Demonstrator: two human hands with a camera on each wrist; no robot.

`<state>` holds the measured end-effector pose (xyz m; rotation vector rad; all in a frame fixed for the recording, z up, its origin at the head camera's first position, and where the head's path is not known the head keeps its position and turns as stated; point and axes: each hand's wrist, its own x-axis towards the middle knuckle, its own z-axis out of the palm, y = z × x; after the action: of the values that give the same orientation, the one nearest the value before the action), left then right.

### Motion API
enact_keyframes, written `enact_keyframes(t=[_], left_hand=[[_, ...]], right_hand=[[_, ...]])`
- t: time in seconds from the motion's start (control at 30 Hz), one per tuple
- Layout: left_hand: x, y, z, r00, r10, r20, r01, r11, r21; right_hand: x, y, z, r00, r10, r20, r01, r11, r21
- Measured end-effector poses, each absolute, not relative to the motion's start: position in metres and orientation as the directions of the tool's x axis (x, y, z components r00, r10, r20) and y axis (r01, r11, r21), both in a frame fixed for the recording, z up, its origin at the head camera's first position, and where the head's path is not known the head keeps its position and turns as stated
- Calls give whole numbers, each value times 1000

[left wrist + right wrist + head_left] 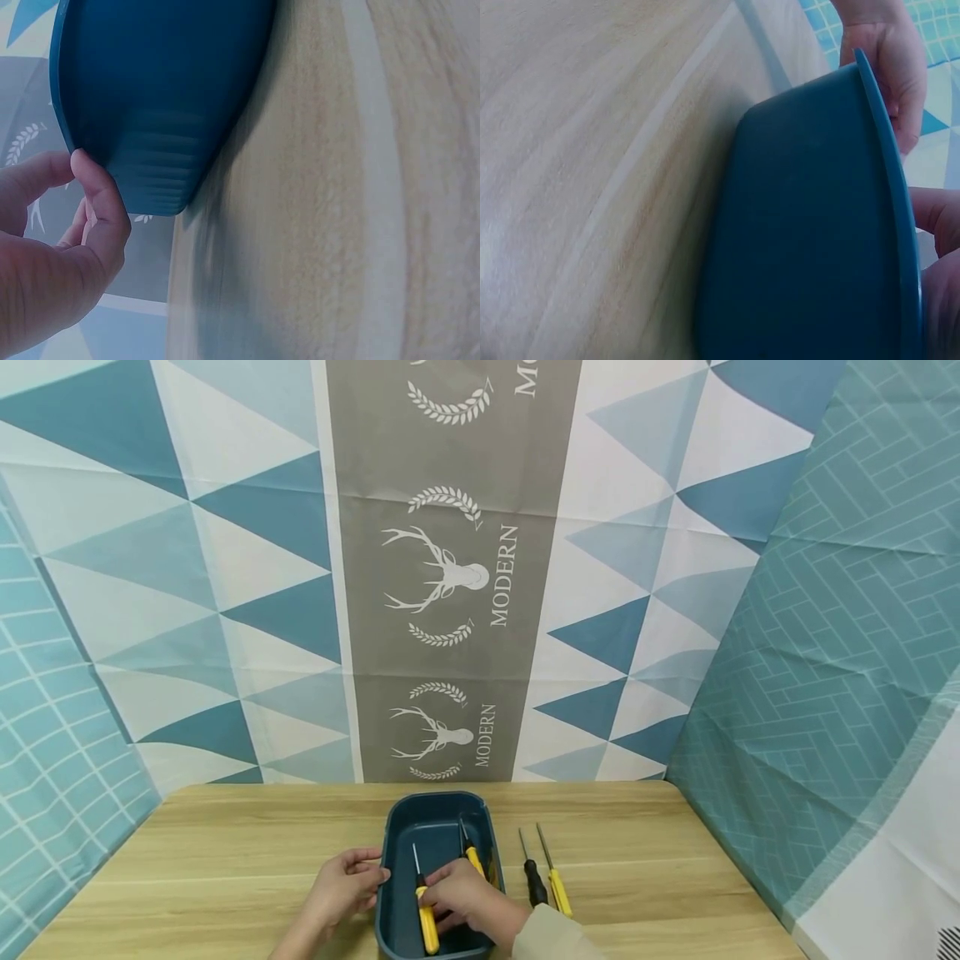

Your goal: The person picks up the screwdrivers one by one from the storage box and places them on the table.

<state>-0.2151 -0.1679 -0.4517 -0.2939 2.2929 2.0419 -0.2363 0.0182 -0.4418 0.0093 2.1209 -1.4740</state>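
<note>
A dark blue plastic bin (431,806) stands on the wooden table. My left hand (348,889) holds its left rim, thumb and finger at the edge in the left wrist view. Inside the bin, my right hand (465,893) pinches a screwdriver with a yellow and black handle (429,933), its thin shaft pointing away from me. Another yellow-handled screwdriver (473,858) leans along the bin's right side, partly hidden by the right hand. In the right wrist view, the bin's outer wall (802,202) covers most of what the fingers do.
On the table (637,868), right of the bin, lie a black-handled screwdriver (536,885) and a yellow-handled screwdriver (559,893) side by side. A patterned cloth (442,660) hangs behind the table's far edge, with teal cloth (817,693) at the right.
</note>
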Motion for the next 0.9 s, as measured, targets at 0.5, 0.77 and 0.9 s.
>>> enact_keyframes(t=[0.5,0.77,0.9], left_hand=[[-213,-166,-448,-978,-122,-167,-179,96,979],[-215,-166,-450,-977,-125,-174,-186,99,978],[-214,-166,-449,-976,-128,-174,-187,99,977]], right_hand=[[-240,31,-435,-860,-305,-409,291,365,-884],[-241,36,-433,-849,-336,-408,300,330,-895],[-242,38,-434,-843,-347,-411,313,305,-900]])
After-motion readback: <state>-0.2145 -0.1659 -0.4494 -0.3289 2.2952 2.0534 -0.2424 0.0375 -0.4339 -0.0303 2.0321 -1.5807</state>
